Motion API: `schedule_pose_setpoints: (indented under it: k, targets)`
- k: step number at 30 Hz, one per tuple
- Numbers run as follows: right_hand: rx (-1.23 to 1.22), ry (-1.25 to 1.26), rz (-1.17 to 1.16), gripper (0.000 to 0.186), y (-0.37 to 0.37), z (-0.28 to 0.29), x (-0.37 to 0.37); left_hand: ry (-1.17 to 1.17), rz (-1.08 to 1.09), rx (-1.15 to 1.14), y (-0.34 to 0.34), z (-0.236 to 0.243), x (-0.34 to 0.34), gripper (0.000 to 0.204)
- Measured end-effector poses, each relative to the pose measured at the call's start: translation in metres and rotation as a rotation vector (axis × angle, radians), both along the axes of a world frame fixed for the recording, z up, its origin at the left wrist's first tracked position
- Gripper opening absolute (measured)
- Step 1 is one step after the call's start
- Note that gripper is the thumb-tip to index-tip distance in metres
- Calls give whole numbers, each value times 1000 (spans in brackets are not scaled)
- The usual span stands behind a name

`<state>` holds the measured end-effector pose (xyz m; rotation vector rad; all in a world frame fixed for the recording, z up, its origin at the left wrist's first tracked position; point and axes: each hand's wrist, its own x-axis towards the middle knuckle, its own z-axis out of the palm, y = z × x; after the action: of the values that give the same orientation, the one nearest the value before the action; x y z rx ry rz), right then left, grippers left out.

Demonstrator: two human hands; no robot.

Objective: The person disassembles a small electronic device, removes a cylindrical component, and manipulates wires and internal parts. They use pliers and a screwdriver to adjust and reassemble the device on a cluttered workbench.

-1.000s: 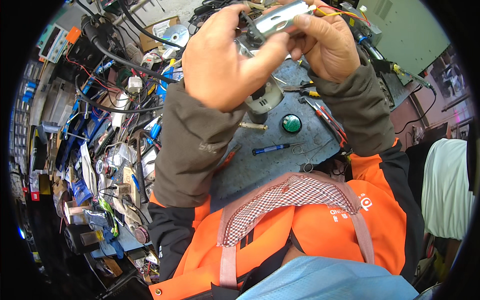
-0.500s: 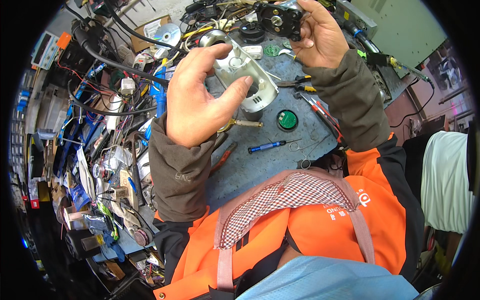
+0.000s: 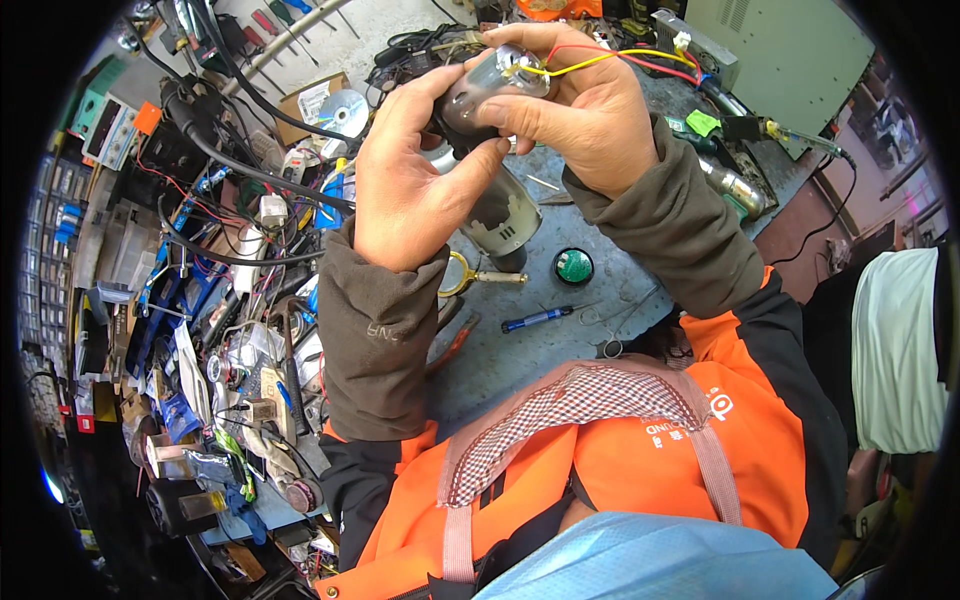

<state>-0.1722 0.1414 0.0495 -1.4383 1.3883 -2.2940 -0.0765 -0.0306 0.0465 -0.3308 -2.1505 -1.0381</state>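
My right hand (image 3: 590,120) is closed round a cylindrical metal motor (image 3: 498,78), thumb across its body, with yellow and red wires (image 3: 620,58) at its top end. My left hand (image 3: 410,190) grips the motor's lower, dark end, its thumb pressed there near my right thumb; that end is mostly hidden by fingers. Beneath them a pale hollow housing (image 3: 505,222) stands on the blue-grey bench mat (image 3: 500,370), partly covered by my left hand. A gold-rimmed magnifier (image 3: 458,270) lies beside the housing, near a green round container (image 3: 574,266).
Dense tools, parts and cables (image 3: 240,250) fill the left. A blue screwdriver (image 3: 535,320), scissor-handled tool (image 3: 612,343) and orange-handled pliers (image 3: 455,342) lie on the mat. A metal cabinet (image 3: 785,60) and a corded iron-like tool (image 3: 800,138) are at the upper right.
Since half a second ago my left hand has risen from the housing onto the motor. My right hand has shifted leftward with the motor, whose wired end now faces me and black plate is hidden.
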Motion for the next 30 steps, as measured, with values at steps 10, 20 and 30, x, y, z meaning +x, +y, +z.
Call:
schedule_pose_setpoints:
  k: [10, 20, 30]
  targets:
    - [61, 314, -18, 45, -11, -4, -13, 261, 105, 52, -15, -15, -5, 46]
    - [96, -121, 121, 9, 9, 0, -15, 414, 355, -207, -43, -17, 4, 50]
    - [367, 128, 119, 14, 59, 0, 26, 644, 426, -419, -39, -16, 0, 52]
